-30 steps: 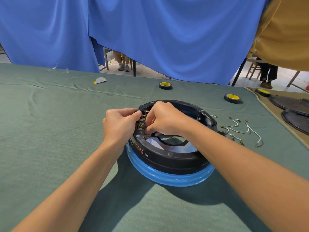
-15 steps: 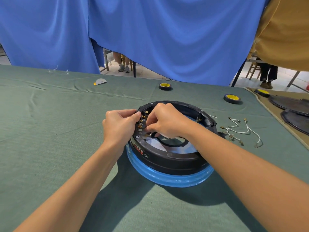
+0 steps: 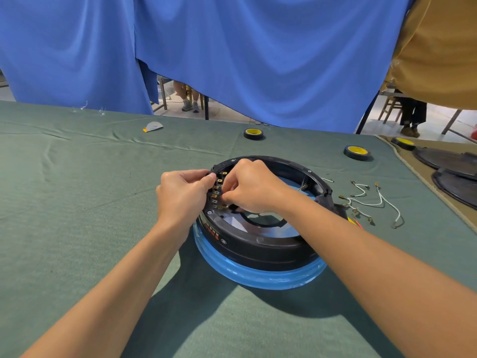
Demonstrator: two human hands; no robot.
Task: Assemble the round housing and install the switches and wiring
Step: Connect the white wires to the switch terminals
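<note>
Bright, even daylight; soft shadows fall toward the viewer; sharp focus; wide-angle bending at edges.

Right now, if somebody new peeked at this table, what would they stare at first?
Probably the round black housing sitting on a bright blue ring in the middle of the green table. Two bare arms reach in: the left grip holds its left rim, and the right grip curls its fingers at a row of small brass terminals just inside. Loose white wires lie to the right, with a big blue curtain behind.
</note>
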